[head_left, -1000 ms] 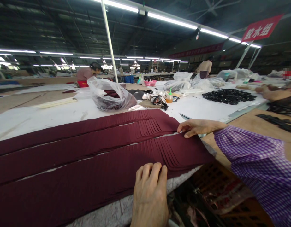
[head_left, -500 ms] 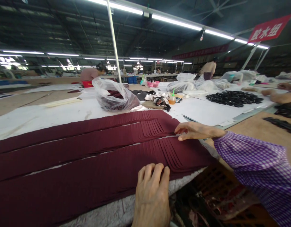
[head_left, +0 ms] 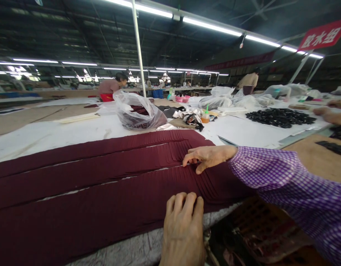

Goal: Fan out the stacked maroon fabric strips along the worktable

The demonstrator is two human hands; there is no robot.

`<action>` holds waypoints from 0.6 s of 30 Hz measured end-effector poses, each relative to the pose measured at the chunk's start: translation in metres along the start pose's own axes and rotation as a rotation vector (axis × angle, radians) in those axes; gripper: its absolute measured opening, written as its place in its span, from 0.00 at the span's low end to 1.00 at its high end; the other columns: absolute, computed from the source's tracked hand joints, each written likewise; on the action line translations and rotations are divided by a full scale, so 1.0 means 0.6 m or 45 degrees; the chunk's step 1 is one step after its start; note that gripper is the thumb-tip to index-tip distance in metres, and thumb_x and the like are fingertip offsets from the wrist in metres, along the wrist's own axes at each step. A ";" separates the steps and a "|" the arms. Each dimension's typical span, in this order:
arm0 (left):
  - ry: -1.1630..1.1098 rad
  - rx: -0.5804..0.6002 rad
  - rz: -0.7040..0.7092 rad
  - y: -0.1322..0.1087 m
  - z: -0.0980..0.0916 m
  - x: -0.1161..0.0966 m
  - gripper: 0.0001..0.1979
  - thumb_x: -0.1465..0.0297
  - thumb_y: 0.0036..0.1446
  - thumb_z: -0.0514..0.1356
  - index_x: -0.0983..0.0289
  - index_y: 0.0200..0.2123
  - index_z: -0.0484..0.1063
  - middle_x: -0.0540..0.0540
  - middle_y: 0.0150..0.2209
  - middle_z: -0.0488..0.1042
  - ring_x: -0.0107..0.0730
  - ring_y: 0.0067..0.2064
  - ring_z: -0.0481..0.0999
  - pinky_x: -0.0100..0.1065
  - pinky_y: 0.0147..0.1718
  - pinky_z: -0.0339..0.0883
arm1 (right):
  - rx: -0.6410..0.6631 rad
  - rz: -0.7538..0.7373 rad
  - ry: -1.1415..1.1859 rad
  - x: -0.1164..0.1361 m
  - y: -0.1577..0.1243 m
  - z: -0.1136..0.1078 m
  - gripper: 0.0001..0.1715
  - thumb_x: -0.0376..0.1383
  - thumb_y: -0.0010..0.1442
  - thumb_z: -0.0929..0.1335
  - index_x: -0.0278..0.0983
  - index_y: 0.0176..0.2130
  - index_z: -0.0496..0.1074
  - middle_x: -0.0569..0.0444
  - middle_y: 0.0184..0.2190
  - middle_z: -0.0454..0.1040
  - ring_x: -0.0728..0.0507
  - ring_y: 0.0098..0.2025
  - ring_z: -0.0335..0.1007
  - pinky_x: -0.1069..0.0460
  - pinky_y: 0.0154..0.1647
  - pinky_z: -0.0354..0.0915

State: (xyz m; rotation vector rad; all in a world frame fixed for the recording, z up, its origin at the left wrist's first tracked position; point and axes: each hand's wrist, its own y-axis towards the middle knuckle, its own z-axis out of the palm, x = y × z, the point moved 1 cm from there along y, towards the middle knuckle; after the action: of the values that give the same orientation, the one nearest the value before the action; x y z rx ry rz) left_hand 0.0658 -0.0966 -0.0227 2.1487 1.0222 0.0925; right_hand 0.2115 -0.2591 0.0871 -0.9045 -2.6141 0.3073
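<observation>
Three long rows of maroon fabric pieces (head_left: 104, 192), lapped like shingles, cover the desk (head_left: 48, 136). Their long axis runs from 8 o'clock to 3 o'clock across the view. Behind them, at 12 o'clock, slumps a clear plastic bag (head_left: 139, 112).

The left hand (head_left: 184, 229) lies palm down at the near edge of the nearest row, its grip flat with fingers together, holding nothing. From it, the right hand (head_left: 206, 158) sits at 1 o'clock, farther in. It lies on the seam between the middle and nearest rows, in a purple checked sleeve (head_left: 284, 181). Its grip is bent, fingertips and thumb touching the fanned piece ends. I cannot tell whether it pinches one. The pieces stretch away toward 9 o'clock from both hands.

Farther right stand an orange bottle (head_left: 205, 117) and a heap of black pieces (head_left: 280, 118). A co-worker's hand (head_left: 330, 115) rests at 3 o'clock.
</observation>
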 end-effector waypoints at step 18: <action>-0.011 -0.110 0.013 0.002 0.000 0.001 0.20 0.80 0.50 0.51 0.67 0.45 0.71 0.55 0.42 0.72 0.39 0.43 0.64 0.42 0.43 0.60 | 0.072 0.062 -0.002 -0.017 0.024 -0.005 0.12 0.34 0.46 0.75 0.32 0.30 0.70 0.59 0.27 0.63 0.50 0.30 0.60 0.56 0.30 0.55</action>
State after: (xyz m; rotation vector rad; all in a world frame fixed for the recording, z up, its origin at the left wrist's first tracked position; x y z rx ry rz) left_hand 0.0671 -0.0966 -0.0219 2.0746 0.9845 0.1298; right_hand 0.2278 -0.2542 0.0828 -0.9504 -2.5745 0.3930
